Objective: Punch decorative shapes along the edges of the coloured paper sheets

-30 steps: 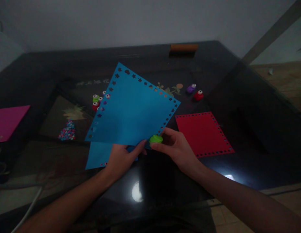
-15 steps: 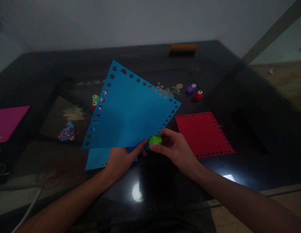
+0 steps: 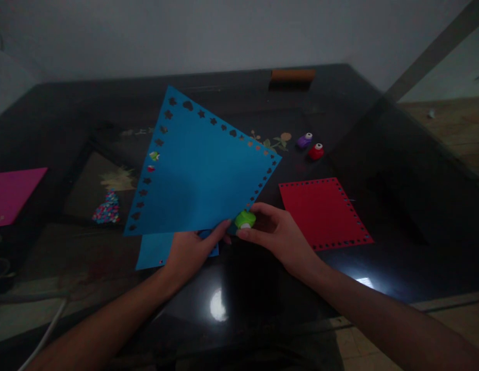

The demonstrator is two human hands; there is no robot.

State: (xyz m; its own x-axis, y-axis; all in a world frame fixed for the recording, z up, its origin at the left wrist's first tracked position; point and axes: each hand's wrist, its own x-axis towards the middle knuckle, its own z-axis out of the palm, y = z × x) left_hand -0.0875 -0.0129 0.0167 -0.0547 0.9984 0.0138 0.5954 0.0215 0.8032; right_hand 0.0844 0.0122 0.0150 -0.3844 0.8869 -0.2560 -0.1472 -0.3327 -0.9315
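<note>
A blue sheet of paper (image 3: 204, 170) is held up above the table, with rows of punched shapes along its edges. My left hand (image 3: 196, 250) grips its lower edge, thumb on top. Between the thumb and fingers of my right hand (image 3: 272, 229) is a green craft punch (image 3: 245, 220), set at the sheet's lower right edge. Under the raised sheet lies another light-blue sheet (image 3: 150, 252), partly covered by my left hand and the held paper. Bits of green and red show through holes on the left edge.
A punched red sheet (image 3: 324, 214) lies at the right. Behind it stand a purple punch (image 3: 304, 140) and a red punch (image 3: 316, 151). Paper confetti (image 3: 106, 208) is heaped at the left, near a pink sheet (image 3: 15, 196). A brown roll (image 3: 292, 76) rests at the back.
The blue sheet has shifted left and slightly up, now covering the green and red things at its left edge. My right hand and the green punch have moved slightly left and up.
</note>
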